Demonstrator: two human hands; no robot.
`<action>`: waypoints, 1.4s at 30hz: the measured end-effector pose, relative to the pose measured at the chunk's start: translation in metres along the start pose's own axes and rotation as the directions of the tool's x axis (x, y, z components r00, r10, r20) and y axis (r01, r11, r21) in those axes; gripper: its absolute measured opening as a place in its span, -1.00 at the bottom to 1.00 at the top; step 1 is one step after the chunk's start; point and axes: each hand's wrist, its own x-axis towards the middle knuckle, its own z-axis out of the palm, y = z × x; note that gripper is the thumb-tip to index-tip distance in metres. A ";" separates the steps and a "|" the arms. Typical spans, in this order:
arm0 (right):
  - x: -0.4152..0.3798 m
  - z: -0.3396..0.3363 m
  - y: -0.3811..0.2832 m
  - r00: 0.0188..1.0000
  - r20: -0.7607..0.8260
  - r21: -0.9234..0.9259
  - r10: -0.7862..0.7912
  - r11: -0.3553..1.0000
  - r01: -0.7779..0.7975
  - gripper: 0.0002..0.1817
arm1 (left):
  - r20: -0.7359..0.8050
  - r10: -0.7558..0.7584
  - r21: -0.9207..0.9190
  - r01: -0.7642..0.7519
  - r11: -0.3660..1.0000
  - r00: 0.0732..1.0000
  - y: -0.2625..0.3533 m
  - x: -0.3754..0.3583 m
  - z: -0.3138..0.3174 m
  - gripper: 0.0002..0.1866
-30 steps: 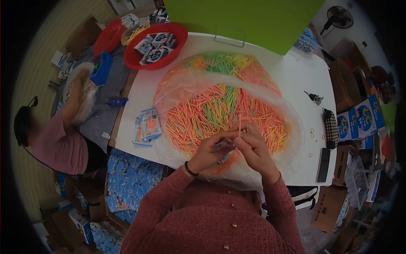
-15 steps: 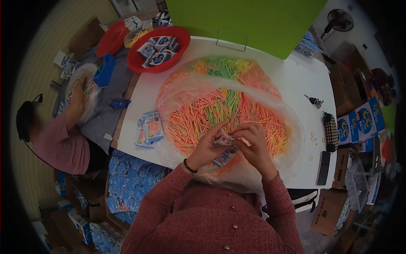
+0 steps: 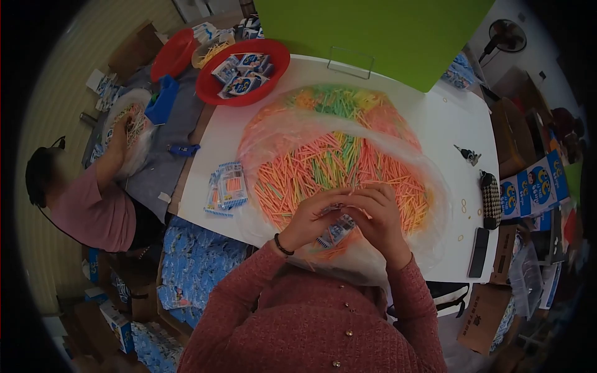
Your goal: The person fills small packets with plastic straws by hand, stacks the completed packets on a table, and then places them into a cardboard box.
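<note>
Both my hands meet above a large clear plastic bag (image 3: 438,186) filled with thin pink, green and yellow sticks (image 3: 336,165). My left hand (image 3: 309,219) is closed, its fingers curled round what looks like a small clear plastic packet, now mostly hidden. Fingertips of my right hand (image 3: 378,214) are pressed together against the left ones; whatever they pinch is hidden. Just below the hands, a printed packet (image 3: 337,231) lies on the bag. Left of the bag, several blue-and-clear packets (image 3: 227,188) of sticks are stacked on the white table (image 3: 202,168).
A red bowl (image 3: 283,65) of packets stands at the back left, beside a green panel (image 3: 373,37). Keys (image 3: 466,154), a checkered pouch (image 3: 490,200) and a phone (image 3: 478,252) lie right. A co-worker (image 3: 96,211) reaches into another bag at left. Blue packets (image 3: 199,267) fill a box below.
My hands have come together, with the right fingers closing over the left and covering the clear packet seen between them before. The whole view has shifted slightly.
</note>
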 end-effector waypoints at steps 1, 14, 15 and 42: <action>0.000 0.000 0.003 0.992 0.072 -0.110 -0.103 0.988 0.110 -0.60 | -0.033 0.089 0.105 -0.085 0.991 0.995 0.004 0.002 0.002 -0.54; -0.035 -0.027 0.012 0.939 -0.149 0.145 0.310 0.946 -0.289 -0.77 | -0.539 0.028 -0.015 -0.043 0.999 0.842 0.024 -0.048 -0.070 -0.54; -0.044 -0.031 0.016 0.914 -0.144 0.212 0.380 0.914 -0.346 -0.79 | -0.619 0.062 0.088 -0.009 0.996 0.783 0.024 -0.047 -0.093 -0.51; -0.055 0.026 0.063 0.818 -0.076 -0.571 0.570 0.647 -0.504 -0.58 | -0.106 0.385 0.758 -0.176 0.628 0.917 0.000 -0.009 -0.008 -0.72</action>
